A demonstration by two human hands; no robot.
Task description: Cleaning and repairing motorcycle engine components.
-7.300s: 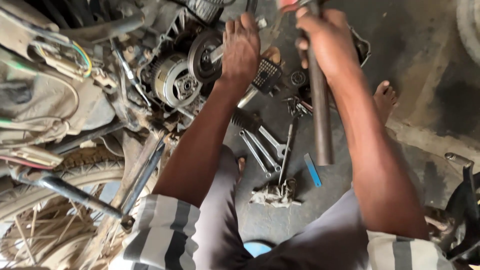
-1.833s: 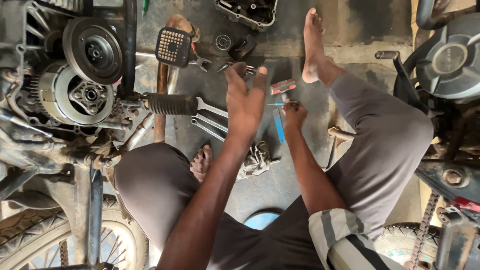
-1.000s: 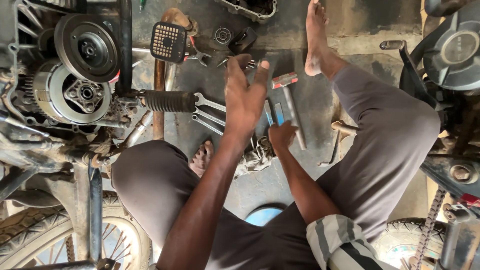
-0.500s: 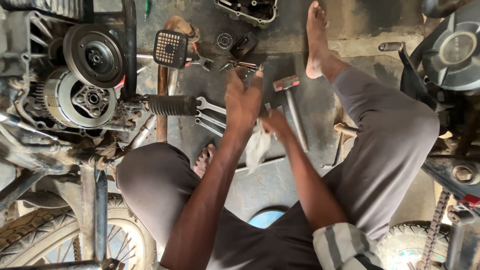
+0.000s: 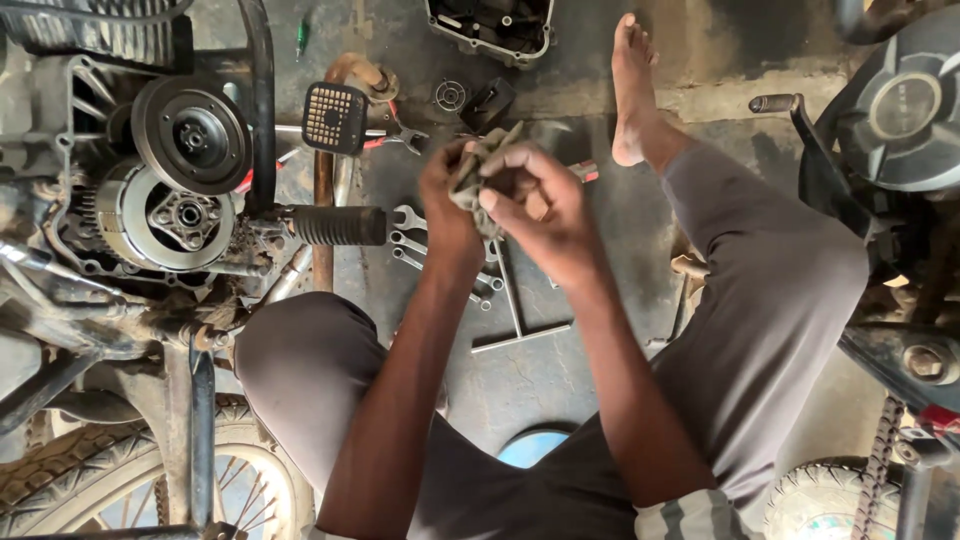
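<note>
Between our knees, above the concrete floor (image 5: 560, 390): both hands raised, working one dirty rag (image 5: 478, 168).
Left hand (image 5: 448, 205): clenched on the rag's left side, fingers wrapped in the cloth.
Right hand (image 5: 545, 205): closed over the rag from the right, thumb pressing in; whether a small part sits inside the cloth we cannot tell.
Rag position: held in the air, directly over the spanners (image 5: 420, 235), not touching them.
Step, as we judge it: wiping or rubbing something clean in the cloth.
Next move calls for: keeping both grips tight and twisting the cloth against itself.
Nearby: T-handle wrench (image 5: 515, 315) on the floor below, rubber footpeg (image 5: 338, 225) and open clutch assembly (image 5: 175, 215) at left.
</note>
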